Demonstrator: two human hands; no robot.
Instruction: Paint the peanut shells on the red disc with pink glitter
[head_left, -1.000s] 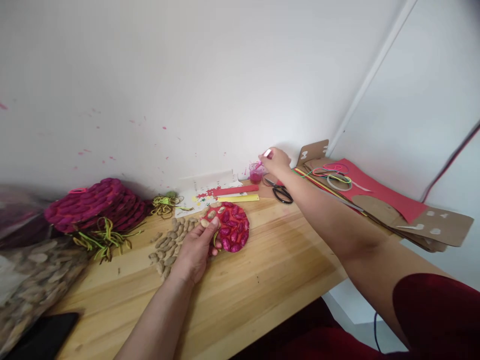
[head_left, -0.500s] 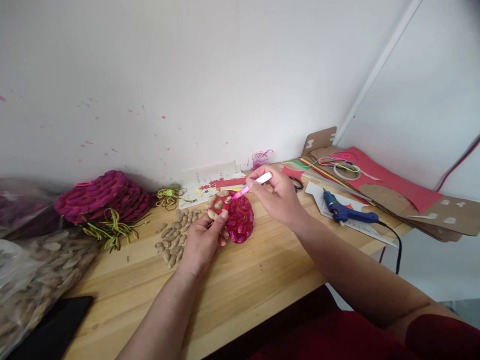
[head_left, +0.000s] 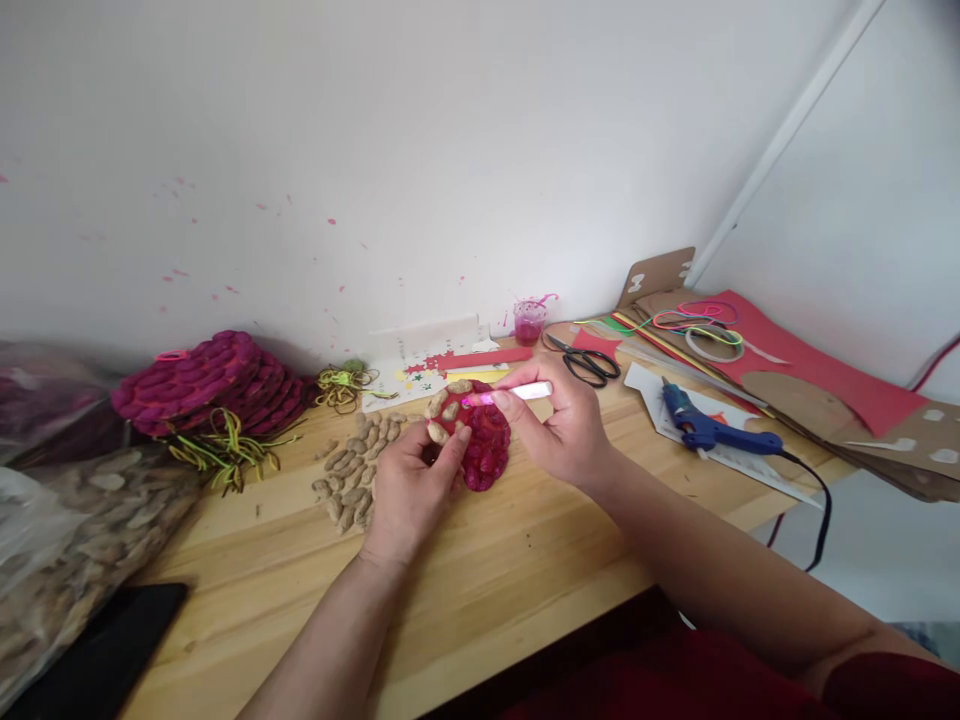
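Observation:
My left hand grips the left edge of a round red disc with peanuts stuck on it, thumb on top. Much of the disc's right side is painted glossy magenta; several peanuts on its left stay tan. A white-handled paintbrush is pinched in my right hand, its pink-wet tip on or just over the disc's upper middle. Loose peanuts lie on the table left of the disc. A clear cup of magenta paint stands behind, near the wall.
At left are a stack of magenta peanut discs, green cords, a plastic bag of peanuts and a black flat object. Black scissors, a blue glue gun with its cable, and red paper lie at right.
The brush has tilted flatter, and my right hand has come lower, its tip staying near the disc's upper middle. The view has shifted slightly, showing more of the scissors and paint cup.

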